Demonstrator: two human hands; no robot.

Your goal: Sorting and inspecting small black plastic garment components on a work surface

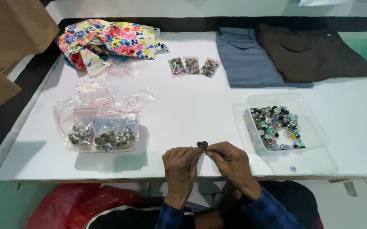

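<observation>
Head view, lower centre: left hand [181,164] and right hand [230,163] pinching small dark metal buttons [202,145] over the tabletop [192,106] edge — light, hard, probably slippery, best gripped by the rims.

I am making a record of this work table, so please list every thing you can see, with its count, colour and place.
small dark buttons: a few, held between both hands at the near edge
clear tray of buttons: one, mixed silver, green and black, right side
bags of silver buttons: two, clear, near left
empty clear bags: several, left, behind the filled ones
small bags of buttons: three, mixed colours, far centre
floral cloth: one, many colours, far left
blue garment: one, far right
brown garment: one, far right, beside the blue
white table: one
left hand: fingers on buttons
right hand: fingers on buttons
</observation>
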